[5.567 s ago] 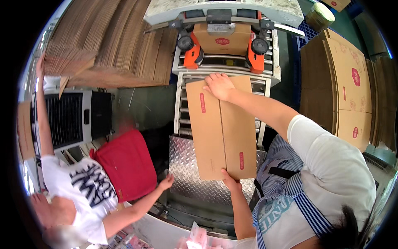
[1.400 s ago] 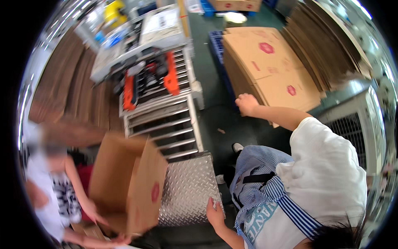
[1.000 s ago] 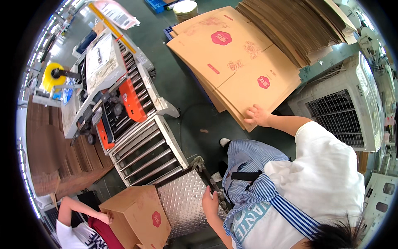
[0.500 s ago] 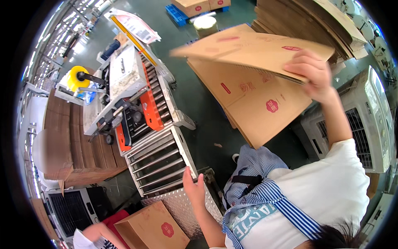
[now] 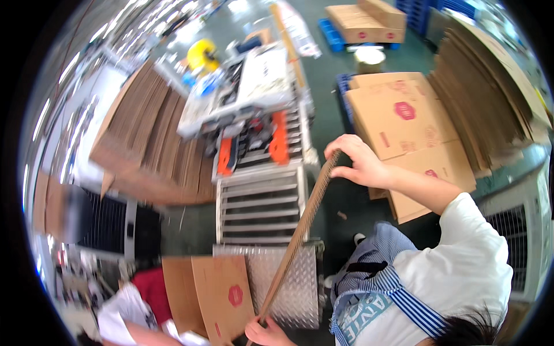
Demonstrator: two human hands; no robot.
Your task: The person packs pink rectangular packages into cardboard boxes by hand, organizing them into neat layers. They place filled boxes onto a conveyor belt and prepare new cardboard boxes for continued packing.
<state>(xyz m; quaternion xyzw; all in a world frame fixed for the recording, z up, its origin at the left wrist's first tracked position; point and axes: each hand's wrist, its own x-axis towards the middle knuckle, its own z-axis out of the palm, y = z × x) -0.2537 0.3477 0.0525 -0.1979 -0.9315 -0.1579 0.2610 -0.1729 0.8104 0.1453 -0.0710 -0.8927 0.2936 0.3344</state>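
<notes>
A flattened cardboard box (image 5: 298,236) stands edge-on before me, slanting from upper right to lower left above a diamond-plate metal surface (image 5: 288,288). My right hand (image 5: 360,162) is closed around its far end, thumb on one side and fingers on the other. At its near end my left hand (image 5: 268,333) grips the lower edge, partly cut off by the picture's rim. To the left of the box stands an open brown carton (image 5: 222,291) with a red emblem.
A roller conveyor (image 5: 259,207) runs away from me to a white-topped machine (image 5: 265,75) with orange guides. Flat cardboard (image 5: 398,124) is stacked at right, with a taller stack (image 5: 485,98) beyond. Another stack (image 5: 150,138) is at left. A co-worker's arm and white sleeve (image 5: 130,314) are beside the carton.
The flattened box has come off the right-hand stack, swinging left and turning edge-on. My left hand, empty before, now holds its near end. The view has turned left.
</notes>
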